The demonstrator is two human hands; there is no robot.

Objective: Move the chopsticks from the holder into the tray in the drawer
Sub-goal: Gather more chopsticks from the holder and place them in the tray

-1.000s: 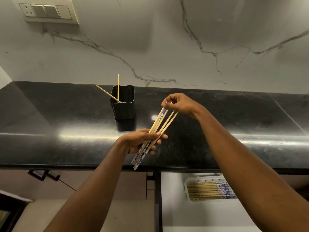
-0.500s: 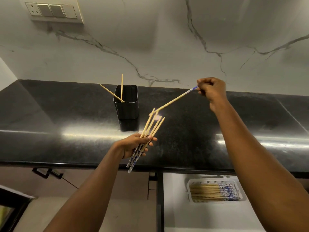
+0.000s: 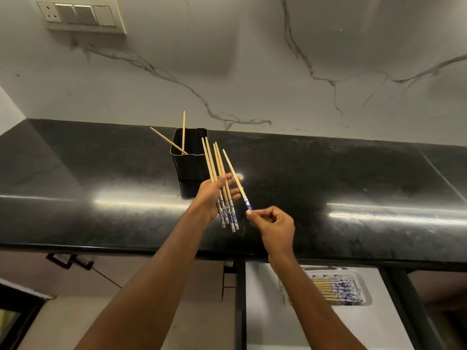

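Presently the left hand [image 3: 214,195] clasps a chopstick bundle [image 3: 222,188], patterned ends down, over the surface [image 3: 353,188]; the right hand [image 3: 274,222] pinches one chopstick [image 3: 236,181] for alignment. Two remain in the holder [image 3: 188,165]; the drawer tray [image 3: 364,281] holds others.

No readable text, labels, brands or numbers anywhere. Blue-white pattern on chopstick ends [image 3: 228,213] is decoration only, no letters made out. Switch plate [image 3: 80,15] on wall has no legible markings. Black holder [image 3: 190,166] is unmarked.
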